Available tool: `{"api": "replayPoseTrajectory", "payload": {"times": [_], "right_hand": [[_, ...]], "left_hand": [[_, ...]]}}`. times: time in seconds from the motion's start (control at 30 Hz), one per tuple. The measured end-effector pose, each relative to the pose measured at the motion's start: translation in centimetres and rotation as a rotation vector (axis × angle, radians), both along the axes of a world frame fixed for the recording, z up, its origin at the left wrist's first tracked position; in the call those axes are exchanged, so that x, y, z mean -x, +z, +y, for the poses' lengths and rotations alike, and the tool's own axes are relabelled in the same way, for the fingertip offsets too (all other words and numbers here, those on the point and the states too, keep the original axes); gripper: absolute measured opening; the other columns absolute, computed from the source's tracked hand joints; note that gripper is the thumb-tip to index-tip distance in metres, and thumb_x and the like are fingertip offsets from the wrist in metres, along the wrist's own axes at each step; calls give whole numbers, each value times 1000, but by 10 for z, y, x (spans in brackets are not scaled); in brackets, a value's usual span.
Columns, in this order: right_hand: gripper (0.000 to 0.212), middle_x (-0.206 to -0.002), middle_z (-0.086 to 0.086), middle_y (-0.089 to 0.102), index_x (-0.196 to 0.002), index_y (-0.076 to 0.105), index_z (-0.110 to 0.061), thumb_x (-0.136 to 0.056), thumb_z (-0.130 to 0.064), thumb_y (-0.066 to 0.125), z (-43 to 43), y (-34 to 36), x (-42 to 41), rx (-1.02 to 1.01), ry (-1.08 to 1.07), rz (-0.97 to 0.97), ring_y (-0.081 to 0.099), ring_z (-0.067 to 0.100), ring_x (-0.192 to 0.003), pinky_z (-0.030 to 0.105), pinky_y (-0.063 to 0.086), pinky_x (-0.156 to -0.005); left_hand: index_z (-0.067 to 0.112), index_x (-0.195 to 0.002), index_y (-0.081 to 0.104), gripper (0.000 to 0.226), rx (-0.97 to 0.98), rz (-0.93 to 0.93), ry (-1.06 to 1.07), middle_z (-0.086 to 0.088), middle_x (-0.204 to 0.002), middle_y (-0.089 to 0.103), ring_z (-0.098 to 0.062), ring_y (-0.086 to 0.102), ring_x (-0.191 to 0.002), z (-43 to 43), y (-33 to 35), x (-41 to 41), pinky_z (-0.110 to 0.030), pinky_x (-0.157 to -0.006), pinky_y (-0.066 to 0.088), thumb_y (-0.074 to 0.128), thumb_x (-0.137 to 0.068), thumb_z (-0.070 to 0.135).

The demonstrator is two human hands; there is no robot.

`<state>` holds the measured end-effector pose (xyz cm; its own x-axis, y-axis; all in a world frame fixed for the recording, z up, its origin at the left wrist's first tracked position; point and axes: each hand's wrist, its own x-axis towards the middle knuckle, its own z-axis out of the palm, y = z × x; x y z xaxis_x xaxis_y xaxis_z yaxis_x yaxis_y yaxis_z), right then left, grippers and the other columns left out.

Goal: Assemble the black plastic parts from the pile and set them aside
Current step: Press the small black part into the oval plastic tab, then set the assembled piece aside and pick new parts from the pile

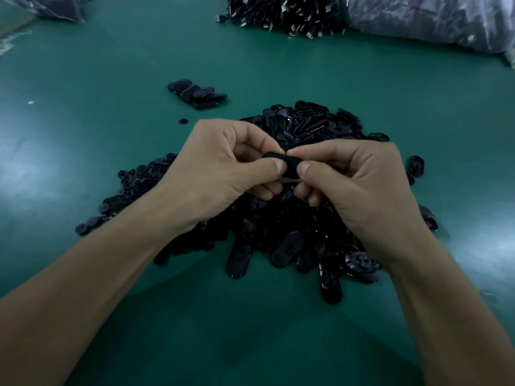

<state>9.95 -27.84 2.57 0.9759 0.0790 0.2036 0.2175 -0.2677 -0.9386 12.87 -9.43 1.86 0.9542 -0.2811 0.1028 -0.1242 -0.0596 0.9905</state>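
Step in hand, by judgement: joining, not yet setting aside. Black oblong plastic part (pixel 291 162) held in the air just above the loose pile of black plastic parts (pixel 292 227). Pinched at one end by the left hand (pixel 223 162) and at the other by the right hand (pixel 356 179), thumbs on the near face, forefingers behind, only the middle exposed between the thumb tips. Mating piece hidden; seated or not, cannot tell. Next move, likely: a firm, even squeeze, then carrying over to the small row of finished black oval pieces (pixel 198 93), well apart at far left on the green table (pixel 111 65). Small black round discs (pixel 133 179) at the pile's left flank.
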Motion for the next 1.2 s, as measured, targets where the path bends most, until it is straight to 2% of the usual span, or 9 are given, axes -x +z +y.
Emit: {"api": "replayPoseTrajectory", "payload": {"times": [0.13, 0.23, 0.37, 0.5, 0.63, 0.73, 0.87, 1.03, 1.2], "right_hand": [[15, -70, -8, 74, -101, 76, -22, -93, -13, 68, 0, -6, -2, 93, -111, -55, 66, 3, -59, 12, 49, -58], [14, -75, -19, 71, -93, 74, -32, -92, -19, 70, -4, -9, -4, 280, -261, -164, 65, -2, -67, 8, 48, -61], [4, -71, -14, 58, -93, 74, -29, -90, -28, 71, -12, -11, -4, 500, -309, -186, 54, 2, -66, 11, 39, -64], [25, -82, -14, 53, -104, 71, -27, -87, -45, 67, -14, -11, -3, 654, -265, -141, 51, 1, -76, 15, 38, -67], [45, -87, -19, 48, -114, 68, -30, -81, -60, 62, -10, -11, -1, 761, -190, -121, 48, 7, -87, 18, 38, -73], [42, -87, -19, 43, -117, 67, -31, -84, -57, 67, -10, -13, -2, 798, -178, -109, 42, 6, -91, 10, 31, -74], [34, -89, -20, 42, -112, 70, -30, -87, -53, 66, -12, -17, -3, 790, -192, -102, 43, 7, -94, 19, 35, -76], [52, -92, -20, 39, -127, 62, -32, -86, -62, 53, -6, -18, -3, 774, -224, -119, 40, 5, -98, 20, 33, -77], [44, -93, -18, 36, -128, 63, -35, -91, -57, 55, -3, -20, -1, 811, -216, -134, 31, 1, -96, 4, 27, -77]], "left_hand": [[15, -81, 68, 16, -68, -76, 76, -4, -64, 72, -17, 71, -57, 3, -4, -5, -22, -56, 57, 74, -86, 2], [22, -79, 65, 17, -162, -161, 239, 4, -61, 71, -9, 67, -53, 8, -9, -14, -18, -54, 53, 74, -86, 9], [27, -78, 67, 11, -188, -183, 436, 9, -62, 71, -6, 64, -55, 29, -8, -37, -21, -56, 54, 76, -84, 24], [27, -74, 67, 13, -278, -127, 558, 12, -59, 66, -4, 59, -52, 50, -14, -74, -28, -63, 56, 76, -82, 29], [21, -78, 71, 11, -262, -10, 633, -1, -69, 67, -12, 61, -59, 65, -24, -117, -28, -68, 55, 76, -88, 20], [11, -90, 75, 5, -200, 32, 706, -2, -70, 69, -10, 66, -61, 67, -22, -141, -21, -64, 52, 73, -90, 16], [26, -73, 67, 16, -239, 1, 805, -3, -76, 72, -6, 66, -55, 62, -21, -156, -18, -53, 48, 77, -85, 26], [29, -68, 64, 23, -379, -24, 860, -6, -98, 72, -19, 67, -96, 61, -28, -159, -34, -84, 57, 80, -82, 36], [30, -69, 61, 26, -462, -48, 852, 4, -82, 65, -12, 62, -79, 60, -29, -161, -35, -82, 56, 81, -81, 41]]}}
